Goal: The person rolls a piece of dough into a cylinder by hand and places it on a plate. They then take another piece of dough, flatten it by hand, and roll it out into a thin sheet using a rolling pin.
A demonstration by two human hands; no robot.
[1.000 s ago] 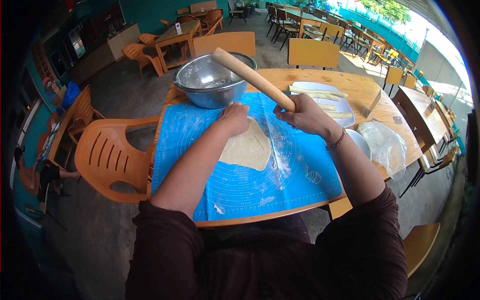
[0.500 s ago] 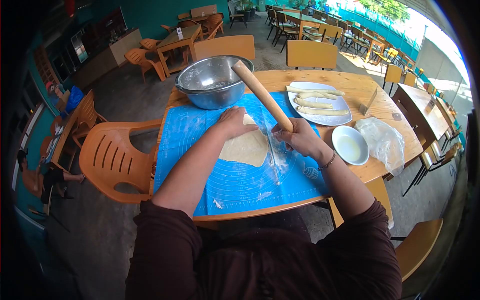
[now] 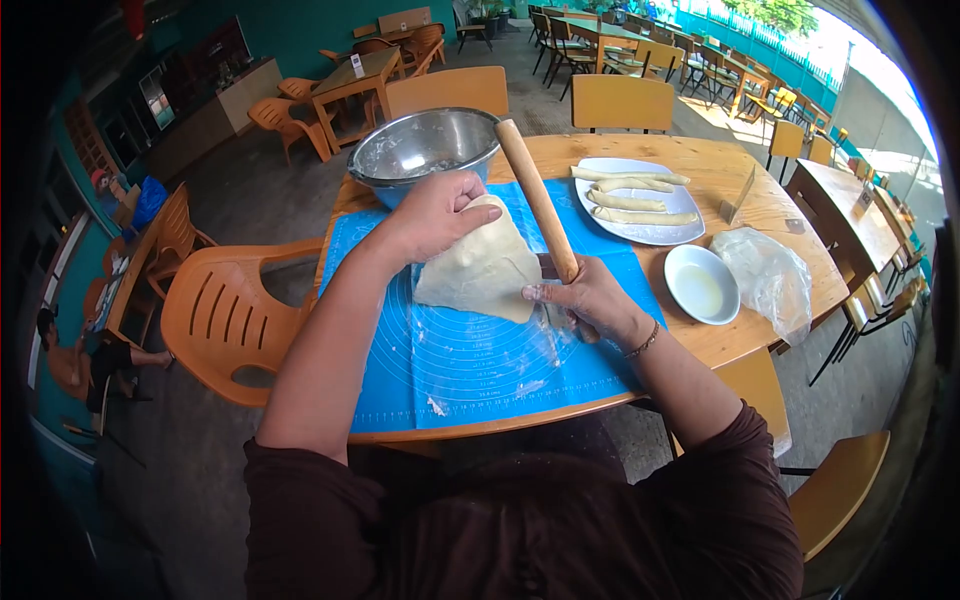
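Note:
A flat sheet of pale dough [image 3: 480,268] hangs partly raised over the blue mat [image 3: 470,370], which is dusted with flour. My left hand [image 3: 440,218] pinches the dough's upper edge between thumb and fingers. My right hand [image 3: 585,296] is closed around the lower part of a wooden rolling pin [image 3: 535,195], tilted upward, with its thumb at the dough's right edge. Beyond my left hand stands a metal bowl [image 3: 425,145]. To the right, a white plate [image 3: 648,236] bears several dough strips [image 3: 645,218].
A small white bowl [image 3: 702,286] with liquid and a clear plastic bag [image 3: 765,285] lie on the wooden table [image 3: 560,150] at right, near a small upright stand [image 3: 738,198]. An orange chair [image 3: 235,320] is at left. A person [image 3: 70,360] sits farther left.
My left hand has lifted the dough's upper edge off the mat and shifted slightly left. My right hand has moved slightly lower, its thumb now at the dough, with the rolling pin more upright.

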